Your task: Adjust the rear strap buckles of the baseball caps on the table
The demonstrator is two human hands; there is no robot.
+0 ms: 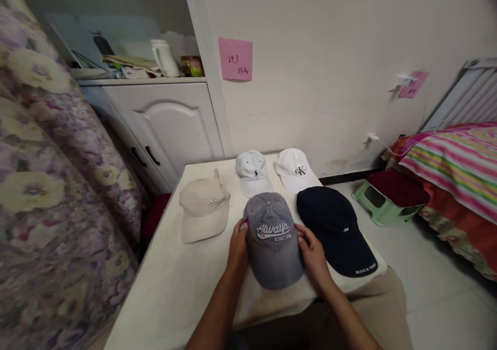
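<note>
Fingers pinch the sides of a grey cap, left hand (237, 242) on one edge, right hand (313, 249) on the other, probably to keep it steady and even. Grey cap (272, 259) sits at the table's near side, lettering up, brim toward the person. Navy cap (330, 215) just right, beige cap (204, 205) left, pale cap (250, 166) and white cap (293, 163) behind; likely spread so fronts show. All on the table (166, 277).

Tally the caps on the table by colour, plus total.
Grey cap: 1
Beige cap: 1
Dark navy cap: 1
White or near-white: 2 (small-logo cap, dark-lettered cap)
Total: 5
</note>
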